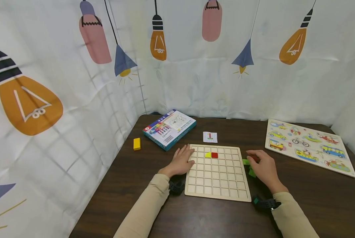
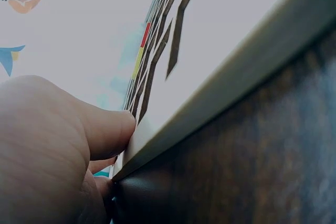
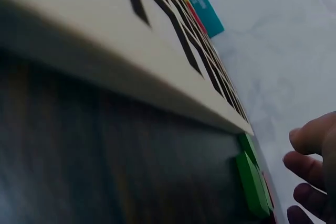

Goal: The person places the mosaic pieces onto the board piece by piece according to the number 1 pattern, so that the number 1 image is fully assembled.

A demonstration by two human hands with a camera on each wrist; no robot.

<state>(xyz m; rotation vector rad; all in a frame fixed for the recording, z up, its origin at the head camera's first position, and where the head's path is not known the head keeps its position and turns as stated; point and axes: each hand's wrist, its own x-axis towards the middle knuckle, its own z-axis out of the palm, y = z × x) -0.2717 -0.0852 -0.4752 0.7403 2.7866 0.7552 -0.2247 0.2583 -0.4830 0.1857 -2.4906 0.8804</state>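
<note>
A pale wooden grid board (image 1: 216, 173) lies on the dark table. My left hand (image 1: 181, 159) rests on its left edge, fingers spread toward the far corner; the thumb (image 2: 113, 132) touches the rim in the left wrist view. In the board's upper rows, a yellow triangle piece (image 1: 207, 155) sits beside a red square piece (image 1: 214, 155). Right of the board, my right hand (image 1: 263, 167) hovers over green blocks (image 1: 252, 172) and a red block (image 1: 256, 158), which it partly hides. In the right wrist view its fingers are apart, beside a green block (image 3: 252, 184), with nothing between them.
A small pattern card (image 1: 210, 137) lies beyond the board. At the back left is a blue and white box (image 1: 171, 129), with a yellow block (image 1: 137, 144) to its left. A vehicle picture puzzle board (image 1: 309, 147) lies at the right. Printed cloth (image 1: 195, 86) hangs behind the table.
</note>
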